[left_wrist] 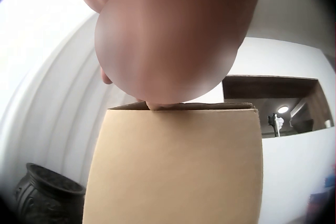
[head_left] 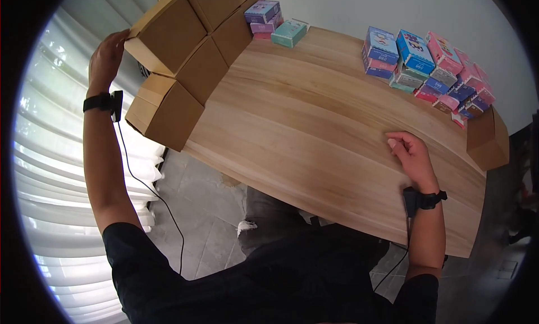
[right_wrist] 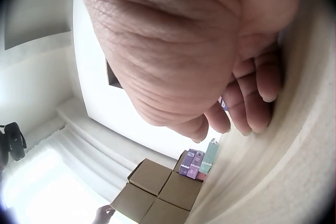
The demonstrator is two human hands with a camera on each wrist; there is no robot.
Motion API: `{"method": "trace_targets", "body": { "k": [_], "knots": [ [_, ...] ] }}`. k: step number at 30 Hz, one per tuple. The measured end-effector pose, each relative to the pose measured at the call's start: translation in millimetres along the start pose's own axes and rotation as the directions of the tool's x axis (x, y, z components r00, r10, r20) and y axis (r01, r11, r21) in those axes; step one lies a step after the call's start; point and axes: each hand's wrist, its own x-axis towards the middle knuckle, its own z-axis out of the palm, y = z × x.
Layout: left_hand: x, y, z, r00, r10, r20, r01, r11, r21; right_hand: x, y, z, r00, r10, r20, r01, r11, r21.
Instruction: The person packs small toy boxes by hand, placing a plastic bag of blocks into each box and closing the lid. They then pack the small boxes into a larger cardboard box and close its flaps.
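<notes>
At the upper left, my left hand (head_left: 108,60) reaches up to the outer corner of a brown cardboard box (head_left: 168,35) in the upper row of a stack. Its fingers grip the edge; a fingertip shows at the rim of the box (left_wrist: 173,166) in the left wrist view, the rest of the grip hidden behind the palm. My right hand (head_left: 414,158) rests on the wooden table (head_left: 292,122) with loosely bent fingers and holds nothing. Up close in the right wrist view, the fingers of the right hand (right_wrist: 173,50) hang near the tabletop.
More cardboard boxes (head_left: 163,113) line the table's left edge. Small purple boxes (head_left: 263,12) and a green box (head_left: 289,33) stand at the back. Several colourful small boxes (head_left: 415,50) are piled at the right, beside another cardboard box (head_left: 487,138). A white curtain (head_left: 62,172) hangs left.
</notes>
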Motion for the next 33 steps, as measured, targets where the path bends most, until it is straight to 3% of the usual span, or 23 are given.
{"method": "trace_targets", "body": {
  "k": [4,8,12,15,19,21,22,23,27,28,31,33],
  "knots": [
    [-5.9,3.0,1.9,0.999,0.001,-0.048,0.0,1.0,0.03,1.1,1.0,-0.4,1.0,-0.017,0.011,0.018,0.999,-0.033],
    [-13.8,2.8,8.2,0.976,-0.058,-0.211,0.073,0.995,0.062,4.5,10.3,-0.8,0.997,-0.08,0.007,0.08,0.996,-0.05],
    [-11.7,6.9,15.8,0.896,-0.267,-0.355,0.277,0.961,-0.025,3.0,7.8,1.2,0.999,-0.043,-0.005,0.043,0.998,-0.042],
    [-7.1,5.2,19.7,0.814,-0.456,-0.36,0.421,0.89,-0.176,9.7,17.2,-0.7,0.998,-0.061,0.012,0.062,0.997,-0.036],
    [-5.8,5.3,11.4,0.746,-0.503,-0.436,0.408,0.863,-0.299,11.3,9.8,-1.4,0.999,-0.033,0.016,0.034,0.998,-0.049],
    [-7.3,-34.8,25.7,0.752,-0.341,-0.564,0.302,0.939,-0.165,7.2,10.9,0.6,0.999,-0.045,0.015,0.046,0.998,-0.044],
    [-7.4,-73.8,33.8,0.748,0.058,-0.661,0.126,0.966,0.227,10.0,13.3,2.7,0.997,-0.072,0.007,0.072,0.997,-0.031],
    [-5.7,-104.3,42.7,0.744,0.112,-0.658,0.094,0.958,0.27,8.2,16.0,1.5,0.996,-0.086,-0.018,0.086,0.996,-0.02],
    [-17.2,-248.8,53.7,0.804,0.06,-0.592,0.076,0.976,0.203,6.4,19.6,0.9,0.996,-0.092,-0.022,0.091,0.996,-0.022],
    [-16.0,-267.9,57.9,0.829,0.035,-0.558,0.084,0.979,0.186,2.8,7.3,0.3,0.997,-0.079,-0.004,0.079,0.997,0.003],
    [-15.8,-255.5,61.4,0.862,-0.143,-0.485,0.214,0.973,0.093,-0.4,-9.1,-1.7,0.998,-0.043,0.036,0.043,0.999,0.0],
    [-16.0,-243.1,60.1,0.853,-0.242,-0.463,0.286,0.958,0.027,2.5,0.4,1.9,0.995,-0.097,0.0,0.097,0.995,0.019]
  ]
}}
